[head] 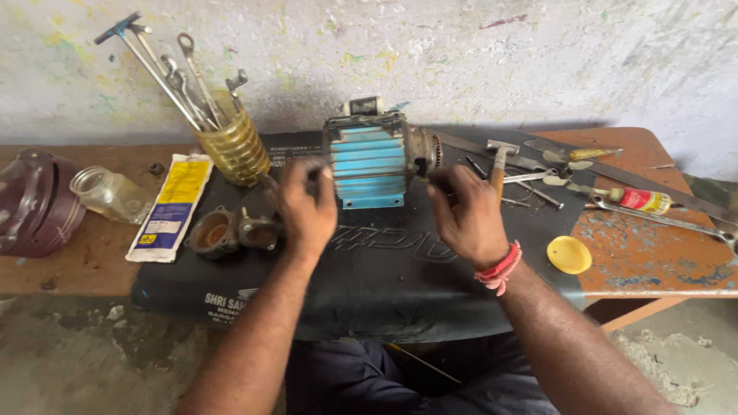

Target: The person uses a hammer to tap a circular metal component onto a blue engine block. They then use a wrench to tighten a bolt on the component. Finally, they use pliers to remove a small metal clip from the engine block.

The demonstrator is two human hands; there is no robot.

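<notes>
A blue finned electric motor (pixel 370 163) stands on a black rubber sheet (pixel 384 269) spread over a worn wooden bench. My left hand (pixel 306 206) is at the motor's left end, fingers curled against it, apparently around a small dark part. At the motor's right end, beside the bare metal shaft housing (pixel 424 151), my right hand (pixel 467 215) has its fingers bent around something I cannot make out. A red thread band circles the right wrist.
A ribbed yellow cup (pixel 233 146) full of spanners stands back left. Two metal housings (pixel 231 232), a yellow-blue packet (pixel 171 204), a glass jar (pixel 110 194) and a maroon cover (pixel 31 201) lie left. A hammer (pixel 500 165), screwdrivers (pixel 638 200) and a yellow lid (pixel 569 254) lie right.
</notes>
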